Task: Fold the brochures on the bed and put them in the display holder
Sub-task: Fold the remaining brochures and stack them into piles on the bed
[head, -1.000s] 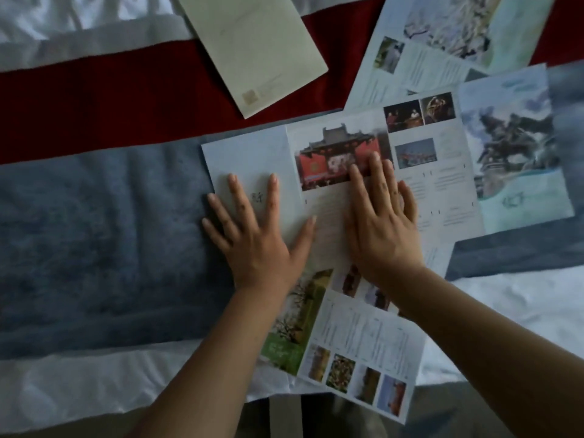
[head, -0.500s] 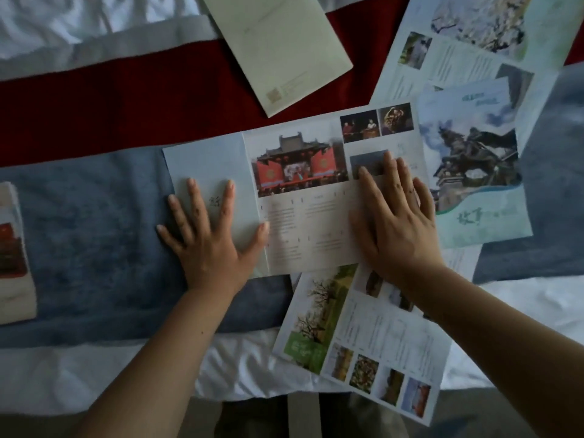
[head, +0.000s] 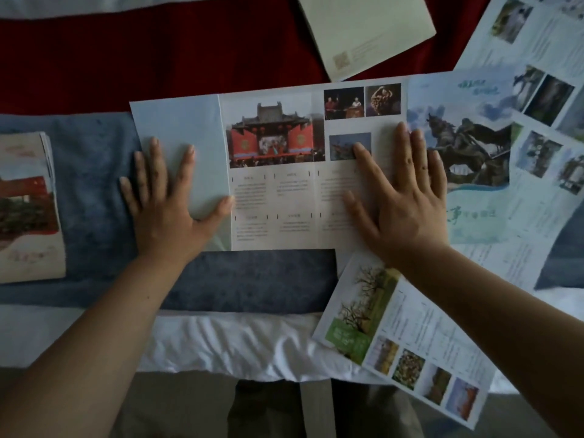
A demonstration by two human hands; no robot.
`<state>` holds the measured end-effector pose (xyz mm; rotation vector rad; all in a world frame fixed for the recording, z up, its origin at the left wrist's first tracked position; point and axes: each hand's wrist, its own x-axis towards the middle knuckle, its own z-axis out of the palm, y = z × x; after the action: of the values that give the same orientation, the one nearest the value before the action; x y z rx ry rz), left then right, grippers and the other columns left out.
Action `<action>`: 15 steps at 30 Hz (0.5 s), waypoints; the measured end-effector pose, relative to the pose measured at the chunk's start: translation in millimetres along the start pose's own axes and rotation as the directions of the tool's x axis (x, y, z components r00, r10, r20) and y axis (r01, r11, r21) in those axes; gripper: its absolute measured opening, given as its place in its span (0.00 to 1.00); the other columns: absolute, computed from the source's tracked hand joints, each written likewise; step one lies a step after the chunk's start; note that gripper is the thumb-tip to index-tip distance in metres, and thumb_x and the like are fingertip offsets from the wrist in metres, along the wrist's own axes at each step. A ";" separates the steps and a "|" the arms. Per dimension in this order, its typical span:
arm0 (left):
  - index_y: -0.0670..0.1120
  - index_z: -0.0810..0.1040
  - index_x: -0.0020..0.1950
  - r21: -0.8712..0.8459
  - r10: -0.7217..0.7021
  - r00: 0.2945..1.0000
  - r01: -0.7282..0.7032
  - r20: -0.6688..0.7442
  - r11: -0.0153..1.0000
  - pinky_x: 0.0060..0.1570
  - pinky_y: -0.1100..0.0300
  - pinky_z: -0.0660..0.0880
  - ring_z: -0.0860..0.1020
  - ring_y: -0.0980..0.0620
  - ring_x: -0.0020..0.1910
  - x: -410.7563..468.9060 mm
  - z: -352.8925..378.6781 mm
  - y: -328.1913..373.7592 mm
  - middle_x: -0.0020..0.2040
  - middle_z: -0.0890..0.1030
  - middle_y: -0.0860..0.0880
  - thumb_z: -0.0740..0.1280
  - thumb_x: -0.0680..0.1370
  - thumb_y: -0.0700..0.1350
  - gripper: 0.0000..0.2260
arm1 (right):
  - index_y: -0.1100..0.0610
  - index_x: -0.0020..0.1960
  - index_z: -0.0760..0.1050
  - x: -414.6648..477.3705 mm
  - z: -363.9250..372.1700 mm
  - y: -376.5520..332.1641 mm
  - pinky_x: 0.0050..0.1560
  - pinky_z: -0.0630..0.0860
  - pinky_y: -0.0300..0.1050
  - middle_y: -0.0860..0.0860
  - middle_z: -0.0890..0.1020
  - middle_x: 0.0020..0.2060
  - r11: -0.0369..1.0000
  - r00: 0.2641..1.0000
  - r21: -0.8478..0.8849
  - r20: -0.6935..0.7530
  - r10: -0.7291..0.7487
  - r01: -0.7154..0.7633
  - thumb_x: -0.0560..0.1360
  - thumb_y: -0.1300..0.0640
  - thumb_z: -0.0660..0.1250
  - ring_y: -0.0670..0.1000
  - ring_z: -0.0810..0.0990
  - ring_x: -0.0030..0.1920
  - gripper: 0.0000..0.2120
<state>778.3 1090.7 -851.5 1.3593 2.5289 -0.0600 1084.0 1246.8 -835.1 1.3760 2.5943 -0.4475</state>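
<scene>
Unfolded paper brochure with red temple photo (head: 275, 197) showing a smooth printed surface, blue blanket band (head: 252, 279) reading as napped, fuzzy cloth, red cloth band (head: 158, 58) looking matt, white bed sheet (head: 237, 339) showing thin wrinkled fabric, cream rectangular card (head: 363, 26) presenting smooth matt paper.

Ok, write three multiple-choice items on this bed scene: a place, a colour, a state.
1. Where is the stack of folded brochures? A) far left, on the blue blanket B) on the floor C) top right
2. What colour is the bedding band above the open brochure? A) green B) red C) yellow
3. How do the left hand and right hand lie on it? A) pinching a corner B) in fists C) flat, fingers straight
Answers: 1 A, it sits at the left edge on blue fabric; 2 B, a dark red strip runs past the brochure's top edge; 3 C, both palms lie flat with fingers extended.
</scene>
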 end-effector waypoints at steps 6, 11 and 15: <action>0.51 0.52 0.85 -0.389 -0.016 0.996 -0.017 -0.084 0.921 0.81 0.40 0.44 0.43 0.40 0.84 -1.5 0.9 0.0 0.85 0.45 0.40 0.60 0.75 0.71 0.44 | 0.41 0.83 0.43 7.6 6.9 -5.9 0.81 0.44 0.61 0.58 0.41 0.83 0.998 1.000 0.057 -0.028 -0.009 0.010 0.84 0.34 0.47 0.58 0.38 0.82 0.32; 0.49 0.47 0.85 -0.532 -0.027 0.998 -0.004 -0.050 0.847 0.81 0.40 0.42 0.40 0.41 0.84 -6.2 -2.5 21.4 0.85 0.42 0.40 0.57 0.75 0.76 0.48 | 0.40 0.83 0.43 9.4 7.4 -12.4 0.81 0.43 0.60 0.58 0.41 0.83 0.998 0.999 0.063 -0.034 0.022 -0.020 0.84 0.34 0.46 0.58 0.38 0.82 0.31; 0.59 0.45 0.84 -0.621 -0.119 0.993 0.084 -0.015 0.780 0.80 0.37 0.43 0.37 0.46 0.83 -3.3 -12.3 41.5 0.85 0.38 0.45 0.60 0.73 0.77 0.47 | 0.41 0.83 0.43 8.7 1.7 -10.1 0.81 0.43 0.62 0.60 0.41 0.83 0.998 1.000 0.056 -0.022 0.009 -0.007 0.83 0.34 0.48 0.60 0.39 0.82 0.32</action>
<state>811.5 1113.2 -835.1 0.9548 2.3297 0.7371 1070.8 1247.7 -837.3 1.4163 2.6120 -0.5105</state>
